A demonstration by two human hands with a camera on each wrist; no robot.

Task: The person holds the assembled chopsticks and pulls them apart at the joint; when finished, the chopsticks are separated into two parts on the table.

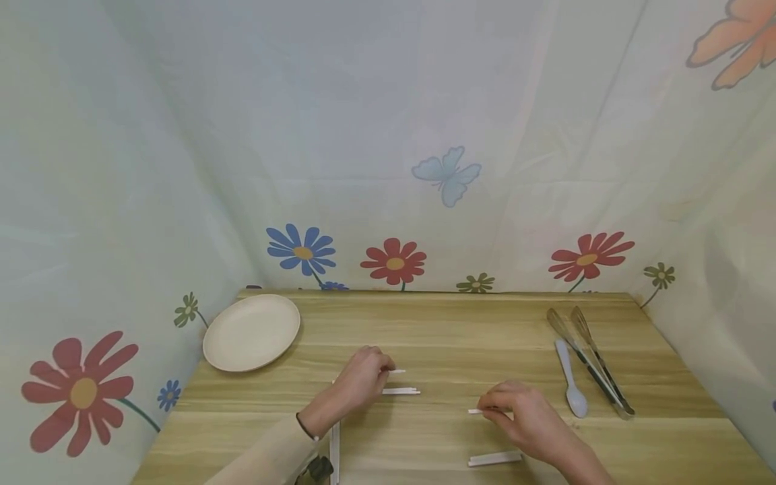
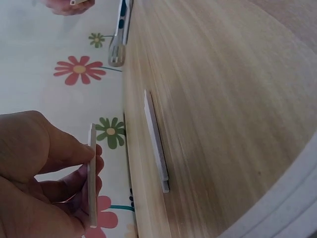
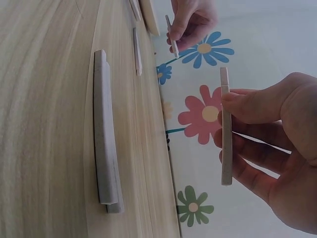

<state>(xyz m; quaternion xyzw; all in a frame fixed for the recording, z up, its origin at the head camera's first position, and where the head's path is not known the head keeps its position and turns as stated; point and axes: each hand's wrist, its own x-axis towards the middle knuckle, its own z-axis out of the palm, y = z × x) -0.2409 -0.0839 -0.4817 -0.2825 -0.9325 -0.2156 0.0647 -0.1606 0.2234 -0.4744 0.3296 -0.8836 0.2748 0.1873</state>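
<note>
Wood-grain tabletop [image 1: 436, 330] is backed by flower-printed sheeting [image 1: 364, 135]. Right of plate [image 1: 251, 333], one white stick [image 2: 92, 191] is pinched by thumb and fingers of left hand [image 1: 362, 372]; farther right, second stick [image 3: 227, 148] is pinched likewise by right hand [image 1: 526, 416]. Loose sticks [image 1: 495, 459] are laid right of plate too.

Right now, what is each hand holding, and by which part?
Left hand holds a white stick, right hand another white stick, both pinched nearer one end.

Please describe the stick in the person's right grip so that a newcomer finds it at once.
On the woodgrain table, find the pale grey spoon. Left of it, the right grip pinches a slim white stick, raised, unlike the white sticks lying nearby.
</note>
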